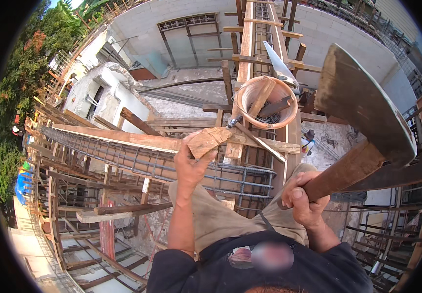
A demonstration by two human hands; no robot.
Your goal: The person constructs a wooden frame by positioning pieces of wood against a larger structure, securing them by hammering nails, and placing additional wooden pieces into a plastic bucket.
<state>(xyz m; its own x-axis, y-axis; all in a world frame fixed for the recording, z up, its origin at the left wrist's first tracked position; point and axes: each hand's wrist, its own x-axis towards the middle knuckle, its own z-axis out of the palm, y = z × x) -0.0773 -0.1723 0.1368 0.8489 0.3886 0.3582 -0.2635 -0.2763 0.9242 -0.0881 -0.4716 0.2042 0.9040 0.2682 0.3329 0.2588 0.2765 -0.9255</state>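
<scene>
Blade [362, 97] hangs high at right, right hand [306, 199] clasped round its wooden handle [350, 170], left hand [192, 166] gripping a wood block [208, 141] above the rebar cage [245, 183] near the bucket [269, 125], and keeping that left grip low, well clear, should serve best.

In bright daylight, a pale block wall [133, 36] with a dark, grille-topped frame [188, 23] stands beyond a broken white wall [127, 101] and a dusty, pale floor [196, 89] well below, while green trees [13, 88] fill the far left beside a blue sheet [23, 184].
</scene>
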